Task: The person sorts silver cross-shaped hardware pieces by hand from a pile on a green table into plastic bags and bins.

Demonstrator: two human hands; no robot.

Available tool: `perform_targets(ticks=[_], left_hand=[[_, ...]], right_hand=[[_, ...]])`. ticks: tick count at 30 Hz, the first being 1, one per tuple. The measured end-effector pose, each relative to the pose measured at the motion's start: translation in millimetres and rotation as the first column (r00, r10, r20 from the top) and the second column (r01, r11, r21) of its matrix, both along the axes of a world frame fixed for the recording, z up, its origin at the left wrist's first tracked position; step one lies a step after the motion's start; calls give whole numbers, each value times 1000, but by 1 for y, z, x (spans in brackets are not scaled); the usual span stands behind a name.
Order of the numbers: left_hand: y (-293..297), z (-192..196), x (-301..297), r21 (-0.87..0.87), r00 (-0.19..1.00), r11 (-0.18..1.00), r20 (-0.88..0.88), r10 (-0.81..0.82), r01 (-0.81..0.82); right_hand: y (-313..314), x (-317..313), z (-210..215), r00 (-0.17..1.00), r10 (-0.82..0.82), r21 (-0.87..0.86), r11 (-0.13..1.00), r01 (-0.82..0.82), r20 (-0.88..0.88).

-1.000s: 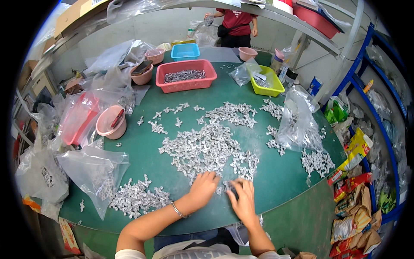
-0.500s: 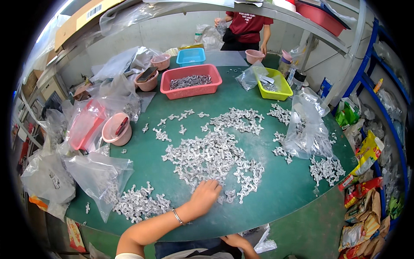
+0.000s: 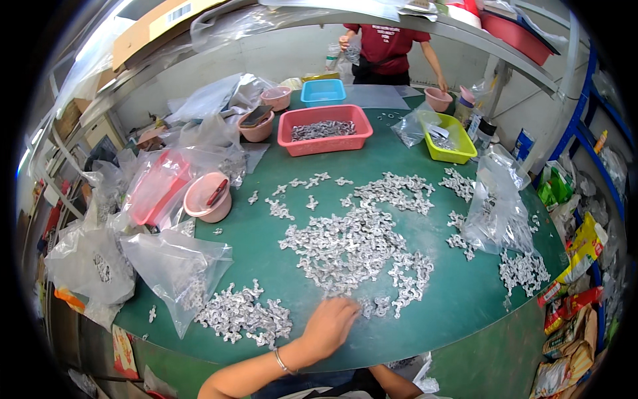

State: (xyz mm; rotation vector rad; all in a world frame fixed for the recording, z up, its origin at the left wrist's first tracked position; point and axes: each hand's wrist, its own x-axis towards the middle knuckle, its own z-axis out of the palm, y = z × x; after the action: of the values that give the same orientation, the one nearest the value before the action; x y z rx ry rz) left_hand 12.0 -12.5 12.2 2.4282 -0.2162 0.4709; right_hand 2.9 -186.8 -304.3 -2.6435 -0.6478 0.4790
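Observation:
My left hand [image 3: 329,326], with a bracelet on its wrist, reaches over the near part of the green table [image 3: 458,306]. Its fingers are curled down at the front edge of the big heap of small grey lobed metal pieces [image 3: 345,243]. What they grip is hidden under the hand. A few loose pieces [image 3: 374,306] lie just right of the fingertips. Only part of my right arm [image 3: 392,381] shows, low beyond the table's front edge, and its fingers are out of sight. Another pile of pieces [image 3: 242,316] lies left of my left wrist.
A red tray [image 3: 325,147] of darker parts stands at the back, beside a blue tray [image 3: 323,92] and a yellow-green tray [image 3: 452,155]. Clear plastic bags [image 3: 176,266] and a pink bowl [image 3: 208,199] crowd the left. A person [image 3: 385,53] stands across the table.
My left hand has drawn back slightly toward the table's front edge, away from the heap. The whole view has shifted, so the scene sits farther right. The person opposite reaches to a pink bowl.

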Motion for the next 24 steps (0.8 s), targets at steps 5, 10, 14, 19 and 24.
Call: perform_targets(ticks=[5,10,14,19,24], left_hand=[[9,8,-42,-60,998,996,-3,59,-60],[19,6,-63,-134,996,989,61,67,-58],[25,1,-74,-172,989,985,135,58,-34],[30,3,-88,-214,981,977,194,16,26],[26,0,-98,-249,962,967,272,17,53]], right_hand=[[5,-2,-5,1000,-31,-42,999,31,2],[8,-5,-7,998,-65,-81,995,66,16],[11,-8,-8,996,-85,-113,990,88,34],[7,-10,0,994,-107,-135,985,110,31],[-6,-5,17,986,-156,-82,985,150,-66]])
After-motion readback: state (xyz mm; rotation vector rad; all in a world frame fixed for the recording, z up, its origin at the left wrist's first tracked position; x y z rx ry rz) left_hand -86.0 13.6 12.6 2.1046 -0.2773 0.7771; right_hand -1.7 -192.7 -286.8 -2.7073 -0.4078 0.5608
